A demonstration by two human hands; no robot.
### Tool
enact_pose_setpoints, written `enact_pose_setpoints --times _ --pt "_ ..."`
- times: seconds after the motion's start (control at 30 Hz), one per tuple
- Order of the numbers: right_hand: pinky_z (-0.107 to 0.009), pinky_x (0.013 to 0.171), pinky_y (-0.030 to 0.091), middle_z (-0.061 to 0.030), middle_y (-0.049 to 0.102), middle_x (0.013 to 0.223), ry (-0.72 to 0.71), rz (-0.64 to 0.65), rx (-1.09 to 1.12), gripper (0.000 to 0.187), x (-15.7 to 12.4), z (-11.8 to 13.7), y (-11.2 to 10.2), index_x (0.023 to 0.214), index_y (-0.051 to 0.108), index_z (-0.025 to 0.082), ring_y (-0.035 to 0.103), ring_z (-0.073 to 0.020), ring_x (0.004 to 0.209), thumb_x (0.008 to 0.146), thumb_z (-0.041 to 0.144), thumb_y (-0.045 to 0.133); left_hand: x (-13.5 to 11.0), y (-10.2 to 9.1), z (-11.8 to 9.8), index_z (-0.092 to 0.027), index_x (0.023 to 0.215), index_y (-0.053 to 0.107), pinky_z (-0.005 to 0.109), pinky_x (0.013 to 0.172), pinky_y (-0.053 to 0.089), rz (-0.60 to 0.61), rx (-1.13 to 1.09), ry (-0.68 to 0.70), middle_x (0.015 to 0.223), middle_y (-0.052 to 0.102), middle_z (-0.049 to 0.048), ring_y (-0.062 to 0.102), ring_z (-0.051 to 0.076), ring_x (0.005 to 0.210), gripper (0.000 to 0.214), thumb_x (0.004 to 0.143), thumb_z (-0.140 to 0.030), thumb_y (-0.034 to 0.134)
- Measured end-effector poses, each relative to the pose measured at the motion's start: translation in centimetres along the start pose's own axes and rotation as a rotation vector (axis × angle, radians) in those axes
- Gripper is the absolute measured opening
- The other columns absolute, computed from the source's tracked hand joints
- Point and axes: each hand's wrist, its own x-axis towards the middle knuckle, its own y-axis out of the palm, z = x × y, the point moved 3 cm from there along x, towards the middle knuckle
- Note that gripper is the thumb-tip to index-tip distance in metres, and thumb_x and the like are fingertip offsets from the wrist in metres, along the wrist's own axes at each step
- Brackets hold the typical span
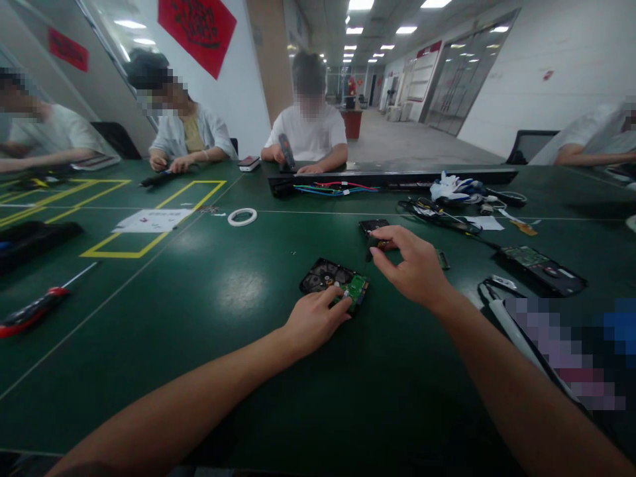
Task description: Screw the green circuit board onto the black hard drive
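1. The green bench (189,371) carries everything; the working patch is its near middle, and keeping it uncluttered would help small parts stay findable.
2. A long dark bar (422,177) with coloured wires lies along the far side, well apart from both hands.
3. The screwdriver (37,308) lies at the left, its shaft pointing far and right, out of the working patch.
4. The left hand (318,319) is half curled, fingertips on the hard drive; whether they pinch anything there I cannot tell, as the fingers hide it. Light, steady pressure seems best.
5. The right hand (412,265) is nearly closed, thumb and fingertips pinching an item raised above the bench.
6. That hard drive (325,273) lies flat in the near middle, left of the right hand. It should be kept flat so it cannot rock.
7. The green circuit board (356,288) covers its right part; touching edges rather than contacts would be wiser.
8. The small dark piece (371,247) is the pinched item; a gentle edge grip should suit it.
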Motion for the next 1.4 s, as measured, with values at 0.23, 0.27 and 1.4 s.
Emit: enact_pose_setpoints --times 0.23,0.27,1.4 --pt "-0.039 0.08 0.057 -0.004 0.077 0.1 -0.009 0.213 -0.017 0.016 3.6 0.2 -1.2 0.106 0.07 0.023 0.072 -0.0232 0.085 0.092 0.026 0.065 -0.1 0.1 0.1 -0.022 0.127 0.061 0.035 0.076 0.06 0.006 0.0 -0.004 0.123 0.062 0.0104 0.068 0.02 0.088 0.031 0.102 -0.039 0.052" --pt "-0.039 0.08 0.057 -0.0042 0.078 0.101 -0.017 0.219 -0.03 0.016 3.9 0.1 -1.4 0.106 0.072 0.023 0.072 -0.0234 0.085 0.092 0.027 0.065 -0.1 0.2 0.1 -0.022 0.127 0.061 0.035 0.076 0.06 0.005 -0.003 -0.003 0.124 0.062 0.0105 0.068 0.02 0.089 0.031 0.102 -0.039 0.052" --pt "-0.039 0.079 0.052 -0.0079 0.075 0.101 0.03 0.183 -0.071 0.013 3.3 -1.0 -1.9 0.102 0.072 0.022 0.069 -0.0243 0.086 0.092 0.029 0.068 0.8 0.4 1.1 -0.023 0.127 0.063 0.036 0.078 0.059 0.029 -0.009 -0.087 0.124 0.063 0.0098 0.068 0.022 0.092 0.03 0.102 -0.036 0.055"
